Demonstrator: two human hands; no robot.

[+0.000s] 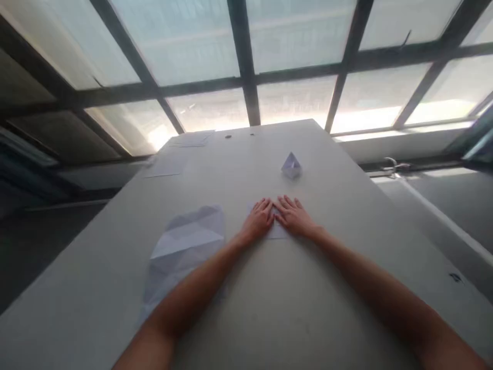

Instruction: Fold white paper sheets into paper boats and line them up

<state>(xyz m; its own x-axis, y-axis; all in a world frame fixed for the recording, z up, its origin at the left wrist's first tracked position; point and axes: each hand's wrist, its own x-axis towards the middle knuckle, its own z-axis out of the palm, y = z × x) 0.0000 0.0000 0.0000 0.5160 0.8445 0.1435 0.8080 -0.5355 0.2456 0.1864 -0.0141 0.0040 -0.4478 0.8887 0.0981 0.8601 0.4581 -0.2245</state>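
Observation:
A small piece of white paper (276, 232) lies flat on the table, largely covered by my hands. My left hand (260, 217) rests on its left part, fingers stretched out and pointing forward. On its right part lies my right hand (294, 216), also flat with fingers extended. The fingertips and thumbs of both hands meet or nearly meet over the paper's middle. Beyond my right hand stands a folded paper boat (291, 166). A large creased sheet of paper (188, 241) spreads beside my left forearm, which hides part of it.
The white table (339, 246) narrows toward a wall of windows (292, 36). Several flat paper sheets (167, 163) lie at its far left. Two small dark round spots (228, 136) show near the far edge. A small dark mark (456, 277) is at the right edge.

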